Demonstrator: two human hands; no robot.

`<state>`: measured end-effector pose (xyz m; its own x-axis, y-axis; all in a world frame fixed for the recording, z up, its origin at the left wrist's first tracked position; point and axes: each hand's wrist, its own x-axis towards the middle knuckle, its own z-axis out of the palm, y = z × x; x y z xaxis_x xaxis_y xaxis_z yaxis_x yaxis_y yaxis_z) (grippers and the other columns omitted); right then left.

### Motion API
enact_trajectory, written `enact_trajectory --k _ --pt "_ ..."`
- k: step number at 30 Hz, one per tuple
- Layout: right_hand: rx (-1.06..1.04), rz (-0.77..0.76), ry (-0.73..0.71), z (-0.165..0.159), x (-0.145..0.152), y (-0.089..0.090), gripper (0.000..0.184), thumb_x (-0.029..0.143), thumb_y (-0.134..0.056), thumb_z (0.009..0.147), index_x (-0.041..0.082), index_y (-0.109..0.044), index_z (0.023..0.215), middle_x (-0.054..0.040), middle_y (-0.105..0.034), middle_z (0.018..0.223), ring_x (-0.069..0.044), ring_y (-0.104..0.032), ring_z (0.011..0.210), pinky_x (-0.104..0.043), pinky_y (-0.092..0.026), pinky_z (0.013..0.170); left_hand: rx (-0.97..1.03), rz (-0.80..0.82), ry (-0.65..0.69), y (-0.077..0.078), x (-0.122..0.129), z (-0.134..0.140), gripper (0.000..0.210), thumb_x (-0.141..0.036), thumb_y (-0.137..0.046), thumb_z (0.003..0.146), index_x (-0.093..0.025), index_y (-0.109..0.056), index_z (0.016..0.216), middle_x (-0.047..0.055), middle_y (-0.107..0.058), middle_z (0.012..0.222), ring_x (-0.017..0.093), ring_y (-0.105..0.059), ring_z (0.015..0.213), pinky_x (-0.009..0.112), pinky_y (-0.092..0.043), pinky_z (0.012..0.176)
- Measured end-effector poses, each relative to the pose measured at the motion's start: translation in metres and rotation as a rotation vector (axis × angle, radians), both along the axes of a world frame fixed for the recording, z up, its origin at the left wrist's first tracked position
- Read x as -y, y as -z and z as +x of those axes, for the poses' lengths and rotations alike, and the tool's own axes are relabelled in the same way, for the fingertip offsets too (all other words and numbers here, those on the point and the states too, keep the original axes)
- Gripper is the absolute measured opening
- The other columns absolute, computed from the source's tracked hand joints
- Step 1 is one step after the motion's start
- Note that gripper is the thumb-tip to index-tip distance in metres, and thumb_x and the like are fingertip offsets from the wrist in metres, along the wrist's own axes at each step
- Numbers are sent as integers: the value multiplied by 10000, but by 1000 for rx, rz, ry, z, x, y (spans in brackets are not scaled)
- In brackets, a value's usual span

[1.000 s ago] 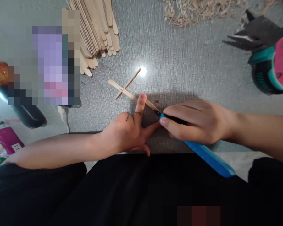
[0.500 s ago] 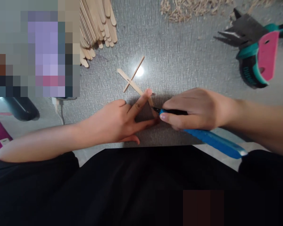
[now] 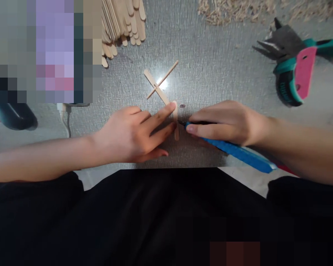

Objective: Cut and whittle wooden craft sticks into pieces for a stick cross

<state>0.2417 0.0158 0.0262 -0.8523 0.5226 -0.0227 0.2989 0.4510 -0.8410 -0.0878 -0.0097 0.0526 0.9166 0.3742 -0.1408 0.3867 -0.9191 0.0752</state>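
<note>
Two fingertips of my left hand [image 3: 138, 133] press on flat wooden craft sticks, its fingers spread apart. One craft stick [image 3: 161, 95] slants up and left from the index fingertip. A lower stick piece [image 3: 177, 133] runs down from the same fingertip; whether the two join is hidden. Across the upper stick lies a thin wooden strip [image 3: 168, 73], forming an X. My right hand [image 3: 224, 123] is closed around a blue utility knife [image 3: 235, 152], thumb near its black front end. The knife's tip points left, at or very near the lower piece's right edge.
A bundle of craft sticks [image 3: 122, 22] lies at the upper left. Wood shavings [image 3: 233, 11] are heaped along the far side. Teal and black pliers [image 3: 288, 62] with a pink part rest at right. A white cable [image 3: 63, 118] runs at left beside a dark rounded object [image 3: 15, 117].
My right hand has moved slightly left and up with the knife. The lower stick piece has turned more upright, and my left fingers have shifted with it. The camera view has shifted a little.
</note>
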Motion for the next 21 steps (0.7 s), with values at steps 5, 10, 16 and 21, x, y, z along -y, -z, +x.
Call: enact_trajectory --k 5,10,16,21 --pt "16 -103 6 -1 -3 -3 372 383 -526 1269 252 -771 1022 0 -798 877 -168 -729 703 -298 -531 654 -94 -112 -48 -1 9 -1 671 -585 -562 1224 -273 -546 1818 226 -256 2002 244 -699 1011 437 -532 836" --pt "-29 -42 -28 2 -4 -2 405 465 -526 1267 243 -763 1024 -7 -785 870 -159 -690 668 -300 -485 625 -42 -43 34 3 5 -1 846 -680 -684 1157 -243 -487 1854 291 -282 1970 251 -655 975 428 -501 802" --pt "58 -29 -53 4 -3 -1 441 432 -503 1273 245 -745 955 -17 -777 842 -174 -664 660 -321 -479 641 -8 25 132 15 -5 -6 746 -720 -463 1230 -247 -554 1800 254 -325 1967 235 -660 990 396 -487 755" --pt "110 23 -39 5 -3 0 419 453 -515 1267 246 -762 1000 -32 -796 912 -183 -690 699 -312 -482 643 84 -90 0 9 -11 -4 666 -604 -385 1279 -155 -708 1650 247 -682 1733 272 -731 1038 427 -535 774"
